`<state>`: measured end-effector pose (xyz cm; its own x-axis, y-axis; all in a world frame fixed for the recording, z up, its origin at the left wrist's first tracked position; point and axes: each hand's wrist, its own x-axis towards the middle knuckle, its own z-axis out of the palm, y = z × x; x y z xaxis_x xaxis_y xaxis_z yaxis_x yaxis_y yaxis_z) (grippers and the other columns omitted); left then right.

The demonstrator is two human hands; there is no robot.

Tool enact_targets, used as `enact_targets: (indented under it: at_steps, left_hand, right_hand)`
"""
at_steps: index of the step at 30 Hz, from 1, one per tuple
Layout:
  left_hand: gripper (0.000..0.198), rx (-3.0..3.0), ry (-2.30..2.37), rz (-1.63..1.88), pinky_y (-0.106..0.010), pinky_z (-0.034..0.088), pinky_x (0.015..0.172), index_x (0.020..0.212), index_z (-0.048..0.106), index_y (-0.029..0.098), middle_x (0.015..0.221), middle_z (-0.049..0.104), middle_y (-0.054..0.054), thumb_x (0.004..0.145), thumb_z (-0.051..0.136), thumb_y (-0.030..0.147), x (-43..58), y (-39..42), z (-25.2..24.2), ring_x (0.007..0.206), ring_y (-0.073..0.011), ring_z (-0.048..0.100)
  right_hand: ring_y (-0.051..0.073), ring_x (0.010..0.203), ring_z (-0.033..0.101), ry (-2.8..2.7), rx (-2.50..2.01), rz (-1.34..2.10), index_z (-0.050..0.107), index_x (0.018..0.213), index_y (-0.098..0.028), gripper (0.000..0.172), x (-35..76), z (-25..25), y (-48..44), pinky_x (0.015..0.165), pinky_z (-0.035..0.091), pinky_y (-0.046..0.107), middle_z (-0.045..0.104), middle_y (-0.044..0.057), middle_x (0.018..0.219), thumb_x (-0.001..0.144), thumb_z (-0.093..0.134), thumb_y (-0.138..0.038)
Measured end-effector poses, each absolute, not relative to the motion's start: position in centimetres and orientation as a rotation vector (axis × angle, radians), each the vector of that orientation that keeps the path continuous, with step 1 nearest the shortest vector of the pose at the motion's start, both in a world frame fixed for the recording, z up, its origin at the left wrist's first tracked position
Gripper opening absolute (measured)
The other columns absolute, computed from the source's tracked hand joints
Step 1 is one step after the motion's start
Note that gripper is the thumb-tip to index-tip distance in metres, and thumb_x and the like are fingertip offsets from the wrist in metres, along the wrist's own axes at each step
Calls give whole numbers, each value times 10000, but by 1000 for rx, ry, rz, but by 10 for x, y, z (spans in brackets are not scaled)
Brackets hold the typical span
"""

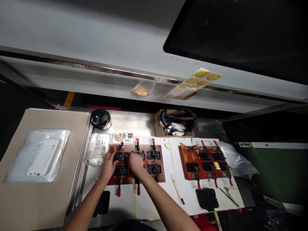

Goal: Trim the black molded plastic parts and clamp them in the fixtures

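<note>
A reddish-brown fixture board [159,179] with red-handled toggle clamps lies in front of me, and black plastic parts sit in its slots. At the upper left slot, my left hand [108,167] grips the left end of a black plastic part [119,156], its thumb along the near edge. My right hand [135,163] is curled at that part's right end; its fingertips are pressed together, and what they hold, if anything, is hidden. Another black part [120,171] sits in the slot just below. Right of my hands, more black parts [154,155] lie under clamps.
To the right stands a second clamp fixture [186,171], with stacked black parts [207,199] before it. A craft knife [177,190] and tweezers [228,196] lie nearby. Behind are a phone case [122,137], a cardboard box [157,123] and a black round device [100,118]. Cardboard sheets [72,141] are stacked left.
</note>
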<state>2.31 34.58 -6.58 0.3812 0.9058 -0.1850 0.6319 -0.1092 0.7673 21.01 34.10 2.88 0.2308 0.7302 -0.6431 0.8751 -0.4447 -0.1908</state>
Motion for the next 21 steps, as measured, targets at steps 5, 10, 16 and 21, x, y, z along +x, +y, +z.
enact_targets:
  at_steps: [5, 10, 16, 21]
  left_hand:
    - [461, 1872, 1318, 420, -441, 519, 969, 1394, 474, 246, 1310, 547, -115, 936, 529, 240, 20, 347, -73, 1191, -288, 585]
    - [450, 1888, 1287, 411, -404, 546, 913, 1394, 484, 246, 1282, 571, -112, 946, 526, 254, 17, 349, -75, 1131, -271, 616]
    - [461, 1876, 1261, 424, -390, 551, 904, 1408, 466, 267, 1274, 575, -95, 950, 518, 266, 15, 349, -75, 1114, -254, 621]
    - [467, 1876, 1273, 403, -401, 539, 931, 1412, 464, 261, 1256, 581, -95, 947, 511, 252, 14, 350, -74, 1107, -253, 620]
  right_hand:
    - [195, 973, 677, 1795, 2298, -1200, 614, 1235, -216, 402, 223, 30, 394, 776, 461, 249, 732, 81, 1062, 1002, 448, -499]
    - [200, 841, 669, 1826, 2209, -1393, 742, 901, -203, 239, 233, 15, 434, 700, 439, 244, 744, 67, 880, 819, 741, -427]
    - [120, 703, 647, 1679, 2260, -1507, 752, 907, -216, 341, 240, 4, 435, 644, 447, 202, 743, 9, 831, 857, 671, -543]
    - [169, 785, 667, 1459, 2405, -1301, 717, 931, -138, 520, 230, -13, 446, 690, 466, 250, 737, 98, 919, 864, 604, -642]
